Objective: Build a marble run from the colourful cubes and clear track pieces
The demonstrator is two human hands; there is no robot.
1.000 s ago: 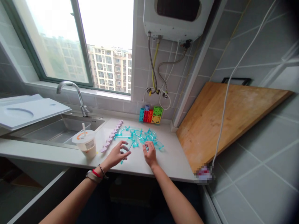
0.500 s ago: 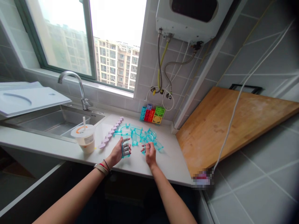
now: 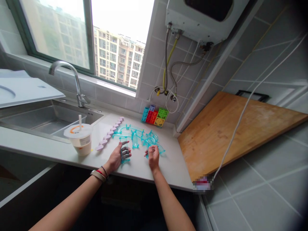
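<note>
My left hand point(image 3: 117, 155) holds a clear teal plastic track piece point(image 3: 125, 161) upright above the counter, its fingers showing through the plastic. To the right, my right hand point(image 3: 153, 156) is closed with curled fingers, palm side turned away. A bit of teal shows beside its fingertips, but what it pinches is hidden. Just beyond both hands lies a loose group of clear teal plastic pieces point(image 3: 135, 139), some straight and some curved. A row of pale lilac zigzag blocks point(image 3: 106, 138) lies left of them.
A lidded drink cup point(image 3: 81, 141) with a straw stands left of my left hand, near the sink point(image 3: 50, 110) and faucet point(image 3: 79, 83). Colored toy blocks point(image 3: 154, 116) sit against the wall. A wooden board point(image 3: 231, 128) leans at right, with a white cable point(image 3: 237, 123) across it.
The view has shifted slightly, moving most things left. My left hand keeps the teal piece, tilting it a little; my right hand stays closed and has turned slightly.
</note>
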